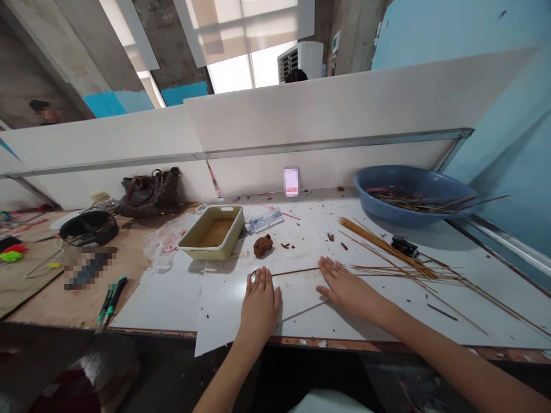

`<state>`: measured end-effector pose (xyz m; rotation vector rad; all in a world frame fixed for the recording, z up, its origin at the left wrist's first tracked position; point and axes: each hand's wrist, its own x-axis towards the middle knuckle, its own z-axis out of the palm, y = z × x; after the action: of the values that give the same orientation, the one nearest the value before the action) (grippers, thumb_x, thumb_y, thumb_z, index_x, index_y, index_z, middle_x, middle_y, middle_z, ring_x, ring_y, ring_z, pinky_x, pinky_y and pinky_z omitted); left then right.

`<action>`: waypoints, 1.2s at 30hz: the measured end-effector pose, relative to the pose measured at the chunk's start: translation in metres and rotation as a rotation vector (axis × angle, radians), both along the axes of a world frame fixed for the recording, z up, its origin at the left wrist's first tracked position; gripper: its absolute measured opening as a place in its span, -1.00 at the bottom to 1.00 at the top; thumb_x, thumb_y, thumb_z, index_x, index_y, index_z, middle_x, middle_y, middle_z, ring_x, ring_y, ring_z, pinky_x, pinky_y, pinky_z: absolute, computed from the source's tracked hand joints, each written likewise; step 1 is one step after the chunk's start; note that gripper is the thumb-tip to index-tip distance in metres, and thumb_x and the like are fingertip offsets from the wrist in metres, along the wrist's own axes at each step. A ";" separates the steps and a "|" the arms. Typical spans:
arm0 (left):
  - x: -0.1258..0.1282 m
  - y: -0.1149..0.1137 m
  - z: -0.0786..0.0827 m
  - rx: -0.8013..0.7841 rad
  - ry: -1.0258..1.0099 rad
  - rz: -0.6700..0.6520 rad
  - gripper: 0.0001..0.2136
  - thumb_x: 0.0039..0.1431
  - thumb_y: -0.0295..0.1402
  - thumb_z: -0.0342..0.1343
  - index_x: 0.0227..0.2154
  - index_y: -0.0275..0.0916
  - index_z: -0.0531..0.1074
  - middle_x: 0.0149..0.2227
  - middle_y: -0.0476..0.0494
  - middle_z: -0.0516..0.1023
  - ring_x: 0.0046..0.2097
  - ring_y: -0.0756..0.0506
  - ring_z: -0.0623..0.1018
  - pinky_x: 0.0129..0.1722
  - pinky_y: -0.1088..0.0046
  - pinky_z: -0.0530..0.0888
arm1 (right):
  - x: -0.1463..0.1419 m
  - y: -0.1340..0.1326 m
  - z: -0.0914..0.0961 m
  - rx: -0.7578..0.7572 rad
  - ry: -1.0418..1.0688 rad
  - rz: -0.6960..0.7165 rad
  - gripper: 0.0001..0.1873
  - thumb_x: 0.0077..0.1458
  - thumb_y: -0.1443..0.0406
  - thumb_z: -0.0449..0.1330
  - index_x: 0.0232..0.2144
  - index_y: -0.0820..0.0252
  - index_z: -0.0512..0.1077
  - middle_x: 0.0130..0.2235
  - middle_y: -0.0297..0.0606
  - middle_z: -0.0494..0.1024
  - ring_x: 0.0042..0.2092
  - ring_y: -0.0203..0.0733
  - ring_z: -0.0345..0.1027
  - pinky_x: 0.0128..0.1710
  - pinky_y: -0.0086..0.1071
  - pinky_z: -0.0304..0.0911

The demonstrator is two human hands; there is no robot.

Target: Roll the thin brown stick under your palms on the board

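Both hands lie palm down on the table [379, 330], the left hand [259, 301] at 8 o'clock and the right hand [344, 281] at 3 o'clock from the gap between them; the 4 long fingers of each lie close together with the thumb apart, clamped on nothing; being flat, they probably press the thin brown stick [297, 271] evenly against the tabletop; the clay lump [263, 245] at 10 o'clock and the yellow tray [235, 232] beyond it seem set within easy reach, as does the loose bundle of sticks [379, 241] between 2 and 3 o'clock; the stick spans the gap, meeting both sets of fingertips; how far it runs under the right fingers, I cannot tell.
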<state>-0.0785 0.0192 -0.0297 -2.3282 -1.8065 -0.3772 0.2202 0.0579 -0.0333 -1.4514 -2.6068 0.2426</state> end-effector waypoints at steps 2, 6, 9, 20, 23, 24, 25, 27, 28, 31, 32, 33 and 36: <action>0.004 0.014 0.011 -0.033 -0.003 0.020 -0.47 0.51 -0.33 -0.14 0.38 -0.53 0.32 0.38 -0.56 0.42 0.45 -0.37 0.37 0.47 -0.14 0.21 | -0.005 0.017 0.008 -0.019 -0.008 -0.009 -0.08 0.50 -0.16 -0.22 0.55 0.44 -0.01 0.53 0.19 0.04 0.55 0.20 -0.12 0.52 0.13 -0.05; 0.006 0.013 0.017 -0.039 0.031 0.021 -0.48 0.52 -0.31 -0.14 0.36 -0.55 0.34 0.39 -0.56 0.41 0.45 -0.37 0.38 0.47 -0.13 0.22 | -0.004 0.017 0.011 -0.042 -0.007 -0.006 -0.08 0.49 -0.16 -0.20 0.56 0.42 -0.04 0.54 0.17 0.02 0.56 0.19 -0.15 0.53 0.11 -0.10; -0.002 -0.014 0.009 0.004 0.049 -0.018 -0.48 0.51 -0.35 -0.15 0.40 -0.50 0.31 0.43 -0.50 0.36 0.48 -0.34 0.34 0.48 -0.10 0.22 | 0.004 -0.009 0.006 -0.048 0.025 -0.001 -0.09 0.49 -0.17 -0.18 0.57 0.33 -0.09 0.56 0.09 -0.05 0.56 0.16 -0.17 0.53 0.09 -0.08; 0.026 -0.050 0.019 -0.003 0.017 -0.128 -0.50 0.50 -0.39 -0.14 0.41 -0.41 0.26 0.45 -0.44 0.34 0.49 -0.28 0.32 0.47 -0.09 0.27 | -0.015 -0.033 0.038 -0.091 0.048 0.104 -0.15 0.51 -0.07 -0.06 0.54 0.42 0.02 0.53 0.21 0.01 0.54 0.23 -0.07 0.49 0.13 0.05; 0.048 -0.027 0.025 -0.029 -0.027 -0.162 -0.50 0.50 -0.38 -0.13 0.42 -0.40 0.26 0.46 -0.45 0.33 0.51 -0.27 0.28 0.49 -0.09 0.23 | -0.029 -0.019 0.036 -0.060 0.037 0.140 -0.19 0.52 -0.03 -0.04 0.55 0.39 0.00 0.53 0.21 0.04 0.53 0.24 -0.03 0.47 0.16 0.10; 0.054 -0.019 0.024 -0.048 -0.038 -0.166 -0.50 0.50 -0.36 -0.12 0.41 -0.42 0.26 0.45 -0.46 0.34 0.50 -0.28 0.29 0.49 -0.08 0.22 | -0.032 -0.014 0.034 -0.050 0.036 0.141 -0.20 0.52 -0.01 -0.03 0.56 0.35 -0.01 0.52 0.20 0.06 0.53 0.24 -0.02 0.46 0.18 0.11; 0.057 -0.012 0.023 -0.072 -0.046 -0.161 -0.50 0.51 -0.35 -0.12 0.41 -0.44 0.28 0.44 -0.48 0.35 0.49 -0.29 0.31 0.49 -0.08 0.22 | -0.034 -0.010 0.032 -0.042 0.035 0.136 -0.21 0.52 0.01 -0.02 0.56 0.32 -0.02 0.51 0.19 0.08 0.53 0.24 -0.01 0.45 0.20 0.11; 0.061 -0.005 0.019 -0.107 -0.054 -0.142 -0.49 0.51 -0.33 -0.12 0.39 -0.48 0.30 0.43 -0.51 0.35 0.48 -0.32 0.33 0.48 -0.08 0.24 | -0.037 -0.008 0.027 -0.031 0.033 0.118 -0.22 0.52 0.02 -0.01 0.57 0.29 -0.03 0.50 0.17 0.12 0.53 0.23 -0.02 0.45 0.22 0.10; 0.060 -0.006 0.016 -0.110 -0.059 -0.133 -0.49 0.52 -0.32 -0.12 0.39 -0.49 0.30 0.43 -0.51 0.35 0.47 -0.32 0.34 0.48 -0.07 0.24 | -0.036 -0.010 0.024 -0.026 0.033 0.113 -0.22 0.52 0.02 -0.01 0.57 0.29 -0.03 0.50 0.17 0.12 0.53 0.22 -0.02 0.45 0.22 0.10; 0.054 -0.023 0.004 -0.060 -0.077 -0.138 -0.49 0.53 -0.33 -0.14 0.41 -0.45 0.28 0.44 -0.46 0.35 0.48 -0.30 0.33 0.48 -0.06 0.25 | -0.032 -0.027 0.015 -0.009 0.025 0.112 -0.17 0.52 -0.04 -0.04 0.56 0.37 -0.02 0.52 0.20 0.06 0.54 0.21 -0.04 0.47 0.18 0.07; 0.051 -0.030 0.000 -0.040 -0.083 -0.147 -0.49 0.53 -0.33 -0.14 0.43 -0.42 0.26 0.45 -0.43 0.34 0.48 -0.28 0.33 0.48 -0.06 0.26 | -0.031 -0.034 0.013 -0.003 0.021 0.108 -0.15 0.51 -0.06 -0.06 0.56 0.40 -0.02 0.52 0.21 0.04 0.54 0.21 -0.05 0.48 0.16 0.06; 0.049 -0.035 -0.003 -0.027 -0.087 -0.155 -0.48 0.52 -0.34 -0.14 0.44 -0.39 0.25 0.45 -0.41 0.34 0.49 -0.27 0.32 0.48 -0.05 0.27 | -0.030 -0.040 0.011 0.000 0.016 0.101 -0.13 0.51 -0.09 -0.08 0.55 0.43 -0.01 0.53 0.21 0.02 0.55 0.20 -0.06 0.49 0.13 0.05; 0.046 -0.036 -0.007 -0.022 -0.084 -0.159 -0.48 0.52 -0.36 -0.14 0.46 -0.37 0.22 0.47 -0.38 0.32 0.49 -0.26 0.31 0.48 -0.05 0.26 | -0.030 -0.042 0.011 -0.010 -0.001 0.086 -0.10 0.51 -0.13 -0.14 0.54 0.46 0.01 0.54 0.20 0.01 0.55 0.18 -0.08 0.51 0.06 0.02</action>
<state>-0.0326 -0.0171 -0.0363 -2.5149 -1.6732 -0.4860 0.1897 0.0163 -0.0227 -1.3446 -2.6760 0.2648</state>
